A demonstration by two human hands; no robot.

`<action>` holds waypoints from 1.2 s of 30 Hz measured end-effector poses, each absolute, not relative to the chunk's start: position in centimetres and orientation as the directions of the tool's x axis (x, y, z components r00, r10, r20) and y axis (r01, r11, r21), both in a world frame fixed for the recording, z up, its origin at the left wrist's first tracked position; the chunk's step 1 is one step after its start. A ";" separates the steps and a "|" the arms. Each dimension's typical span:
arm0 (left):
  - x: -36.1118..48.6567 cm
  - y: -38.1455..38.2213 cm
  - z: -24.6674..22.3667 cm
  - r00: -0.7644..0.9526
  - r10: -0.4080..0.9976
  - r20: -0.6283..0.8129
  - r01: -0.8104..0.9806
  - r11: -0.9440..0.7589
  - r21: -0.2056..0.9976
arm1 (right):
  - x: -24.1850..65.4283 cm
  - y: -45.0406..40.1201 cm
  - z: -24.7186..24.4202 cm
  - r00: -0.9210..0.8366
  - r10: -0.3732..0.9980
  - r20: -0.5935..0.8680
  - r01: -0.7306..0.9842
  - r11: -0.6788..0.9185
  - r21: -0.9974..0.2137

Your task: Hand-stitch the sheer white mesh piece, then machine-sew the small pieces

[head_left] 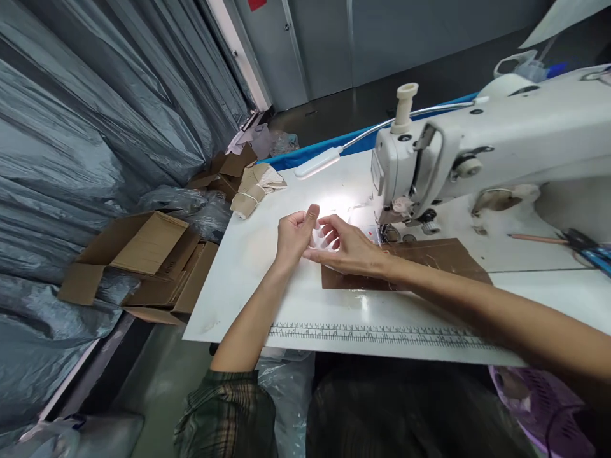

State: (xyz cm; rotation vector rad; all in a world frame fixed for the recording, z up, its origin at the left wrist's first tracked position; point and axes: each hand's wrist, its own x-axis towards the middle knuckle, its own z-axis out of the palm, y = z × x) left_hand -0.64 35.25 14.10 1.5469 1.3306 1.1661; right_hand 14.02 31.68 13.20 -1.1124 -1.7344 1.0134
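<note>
Both hands meet above the white table [229, 286], just left of the sewing machine [396, 172]. Between them is a small piece of white material [319, 238], partly hidden by fingers. My left hand [294, 236] is closed on it, with the thumb pointing up. From the other side, the curved fingers and thumb of my right hand [351, 248] pinch the same piece. A brown sheet [449, 257] lies flat under my right hand and forearm, reaching beside the needle area.
A lit lamp [317, 163] hangs over the table. A tied cloth bundle [252, 191] lies at the back left edge. Scissors [585, 245] and a pencil [537, 238] are at the right. Open cardboard boxes [150, 245] stand left of the table. A ruler strip [353, 332] runs along the front.
</note>
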 end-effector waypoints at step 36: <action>3.5 36.9 12.1 0.670 0.512 0.537 0.427 -0.858 0.285 | 25.1 28.8 9.5 -0.088 0.993 0.083 0.800 0.120 -0.588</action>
